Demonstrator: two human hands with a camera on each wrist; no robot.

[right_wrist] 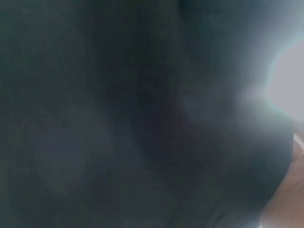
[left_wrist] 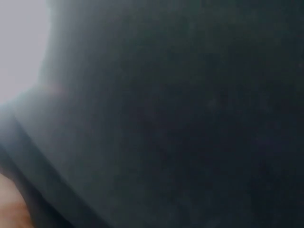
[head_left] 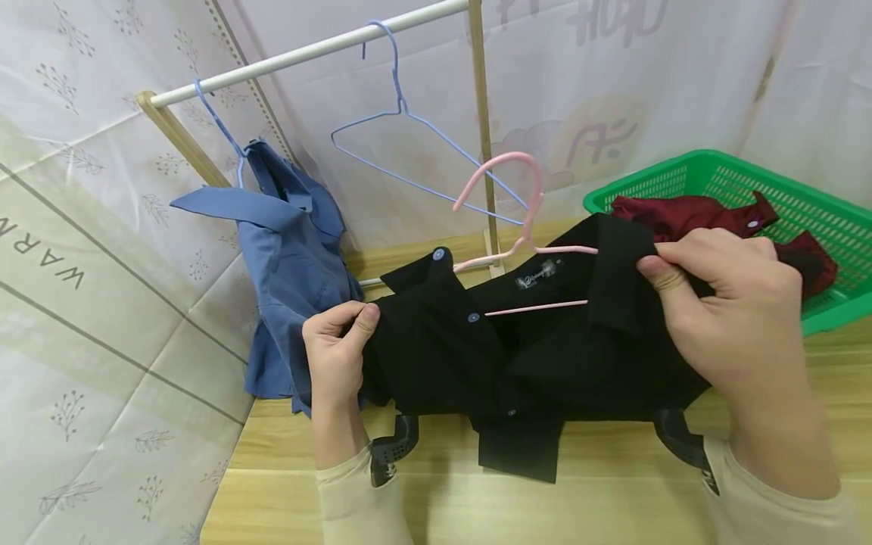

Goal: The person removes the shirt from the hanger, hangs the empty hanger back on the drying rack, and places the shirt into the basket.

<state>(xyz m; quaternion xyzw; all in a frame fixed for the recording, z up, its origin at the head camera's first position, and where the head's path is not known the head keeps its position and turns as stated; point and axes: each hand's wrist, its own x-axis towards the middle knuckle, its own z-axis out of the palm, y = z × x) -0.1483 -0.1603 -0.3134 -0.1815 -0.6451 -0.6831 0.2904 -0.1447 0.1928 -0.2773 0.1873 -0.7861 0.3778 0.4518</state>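
A black shirt (head_left: 436, 348) with small buttons hangs between my two hands, above the table. Inside its collar sits a pink hanger (head_left: 534, 204); the hook sticks up out of the neck and the lower bar shows across the opening. My left hand (head_left: 337, 348) pinches the shirt's left shoulder between thumb and fingers. On the other side my right hand (head_left: 732, 303) grips the cloth beside the collar. Dark shirt cloth (left_wrist: 180, 118) fills most of the left wrist view, and the same cloth (right_wrist: 142, 118) covers the right wrist view. The hanger's ends are hidden under the fabric.
Behind stands a rack with a white rail (head_left: 306, 53). On it hang a blue shirt (head_left: 279, 242) at the left and a bare blue hanger (head_left: 402, 113). A green basket (head_left: 722, 163) holding a dark red garment (head_left: 688, 214) stands at the right on the wooden table (head_left: 272, 484).
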